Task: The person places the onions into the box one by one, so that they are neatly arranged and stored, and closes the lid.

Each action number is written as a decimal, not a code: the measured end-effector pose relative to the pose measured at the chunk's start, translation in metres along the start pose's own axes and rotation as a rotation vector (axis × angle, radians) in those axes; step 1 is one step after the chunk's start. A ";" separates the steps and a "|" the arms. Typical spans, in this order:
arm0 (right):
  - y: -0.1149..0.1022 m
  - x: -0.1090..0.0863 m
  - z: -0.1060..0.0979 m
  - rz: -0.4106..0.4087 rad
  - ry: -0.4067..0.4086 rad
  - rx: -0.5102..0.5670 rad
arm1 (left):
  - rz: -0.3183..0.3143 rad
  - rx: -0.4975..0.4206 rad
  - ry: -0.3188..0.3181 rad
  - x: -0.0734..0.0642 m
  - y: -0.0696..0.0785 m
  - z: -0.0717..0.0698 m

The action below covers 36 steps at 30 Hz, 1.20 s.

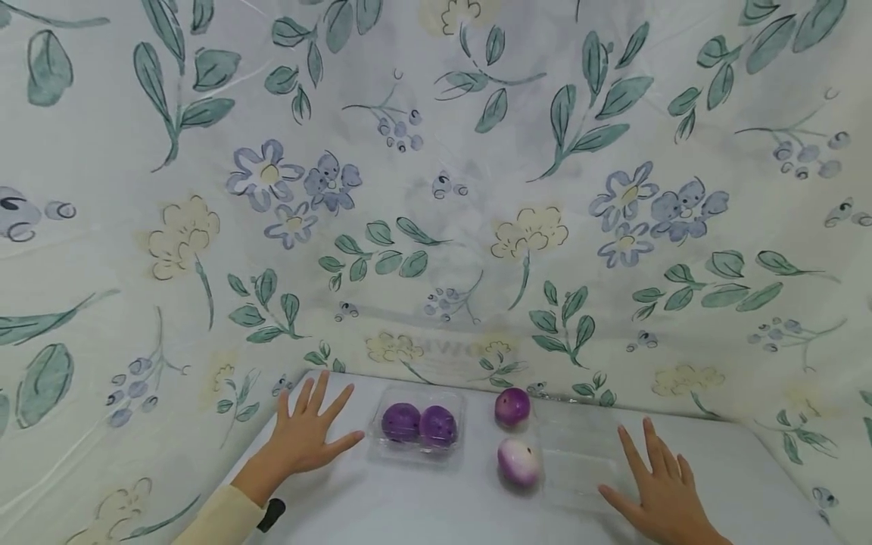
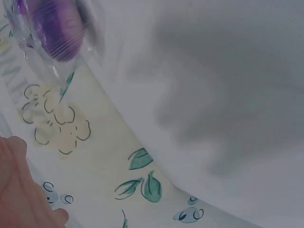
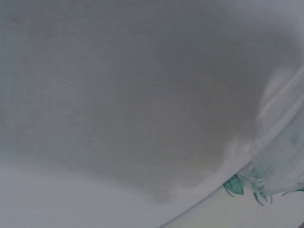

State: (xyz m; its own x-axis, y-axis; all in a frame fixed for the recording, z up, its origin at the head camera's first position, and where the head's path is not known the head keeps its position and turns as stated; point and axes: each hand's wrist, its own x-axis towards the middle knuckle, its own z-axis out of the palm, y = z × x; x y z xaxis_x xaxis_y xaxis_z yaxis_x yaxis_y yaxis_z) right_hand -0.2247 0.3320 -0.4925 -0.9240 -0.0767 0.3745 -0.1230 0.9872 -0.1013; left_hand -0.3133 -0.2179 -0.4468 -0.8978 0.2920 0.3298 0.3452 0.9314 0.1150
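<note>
Head view: the left box [image 1: 418, 397], clear plastic, sits at the far left of the table [image 1: 422, 511] with two purple onions, as they look to be, inside it, side by side: one on the left [image 1: 401, 421], one on the right [image 1: 438, 428]. To the right of it, the far onion [image 1: 512, 408] and the near onion [image 1: 520, 462] lie loose on the table, just apart from each other. Just beyond them is the right box [image 1: 579, 433], which seems to lie unfolded, though its clear edges are hard to trace. Judging by this layout, the work stands about halfway: one pair is in a box, the other pair is outside, and the loose pair and the right box are what is left to deal with. Whether the left box's lid is fully fastened cannot be told; the left wrist view shows creased plastic over an onion, but no catch. The left hand [image 1: 309, 431] hovers left of the left box, fingers and thumb spread wide, holding nothing, its thumb near the box's side. The right hand [image 1: 664, 484] is likewise spread and holds nothing, at the right box's right side; whether its thumb touches the plastic is unclear. The right wrist view shows mostly shadow on the table.
</note>
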 end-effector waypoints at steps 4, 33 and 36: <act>0.003 -0.006 0.005 0.021 0.000 -0.014 | 0.022 0.009 0.033 0.005 -0.004 0.008; 0.001 0.005 0.021 0.031 -0.094 0.251 | 0.003 0.018 -0.071 0.018 0.005 0.019; 0.004 0.012 0.018 0.068 -0.203 0.355 | 0.009 0.010 -0.071 0.020 0.016 0.013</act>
State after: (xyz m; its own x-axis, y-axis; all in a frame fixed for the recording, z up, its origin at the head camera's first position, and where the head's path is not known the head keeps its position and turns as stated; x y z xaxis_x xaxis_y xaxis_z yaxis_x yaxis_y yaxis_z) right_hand -0.2428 0.3330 -0.5046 -0.9826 -0.0742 0.1705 -0.1438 0.8844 -0.4440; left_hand -0.3290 -0.1949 -0.4506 -0.9117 0.3149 0.2639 0.3513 0.9306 0.1032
